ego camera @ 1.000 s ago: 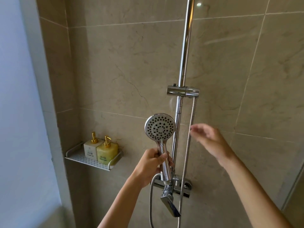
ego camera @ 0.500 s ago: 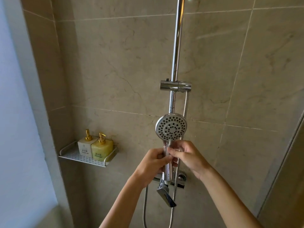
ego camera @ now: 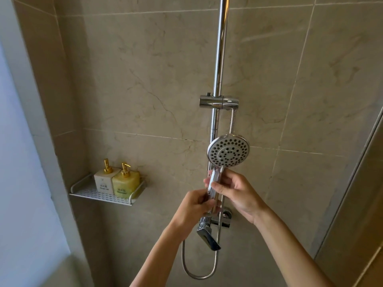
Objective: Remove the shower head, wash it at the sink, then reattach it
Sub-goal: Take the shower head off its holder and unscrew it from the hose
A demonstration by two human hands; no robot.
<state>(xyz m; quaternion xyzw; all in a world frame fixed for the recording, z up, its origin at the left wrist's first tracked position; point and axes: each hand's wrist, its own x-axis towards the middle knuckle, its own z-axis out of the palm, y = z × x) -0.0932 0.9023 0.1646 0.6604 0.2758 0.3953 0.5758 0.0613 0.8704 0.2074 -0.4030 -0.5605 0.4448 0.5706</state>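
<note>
The shower head (ego camera: 228,151) stands upright in front of the chrome rail (ego camera: 220,48), face toward the camera, its handle running straight down into both hands. The left hand (ego camera: 196,206) grips the lower handle; the right hand (ego camera: 238,193) pinches it just above, fingers (ego camera: 215,186) curled round. The hose (ego camera: 199,272) loops below, so unscrewing probably happens at the handle's bottom end, nearer the left hand.

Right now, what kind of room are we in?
A tiled shower stall, likely in a home or hotel bathroom: chrome riser rail, hand-held shower head on a metal hose, and a wall shelf with two pump bottles.
</note>
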